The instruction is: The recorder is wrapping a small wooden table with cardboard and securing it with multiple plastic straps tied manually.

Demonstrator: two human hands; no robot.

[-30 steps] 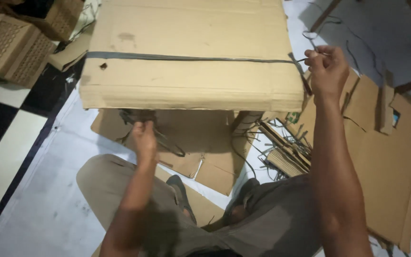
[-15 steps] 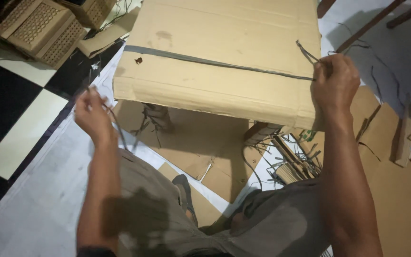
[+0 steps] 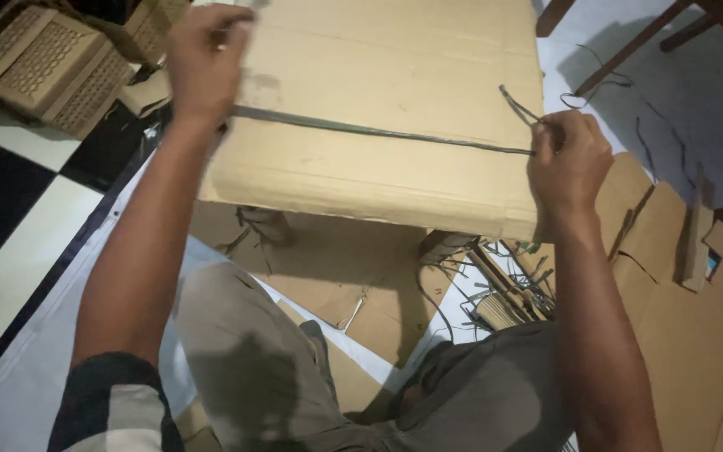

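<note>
While the strap lies crosswise over the cardboard stack, its long axis runs between both hands: left hand clenched at the stack's left edge, right hand pinching its loose end at the right edge.

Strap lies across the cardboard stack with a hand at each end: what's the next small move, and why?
Probably draw the left end toward the right hand to tie off. The dark strap already lies flat across the cardboard stack; the right hand pinches its loose end at the right edge, and the left hand is at the left edge.
</note>
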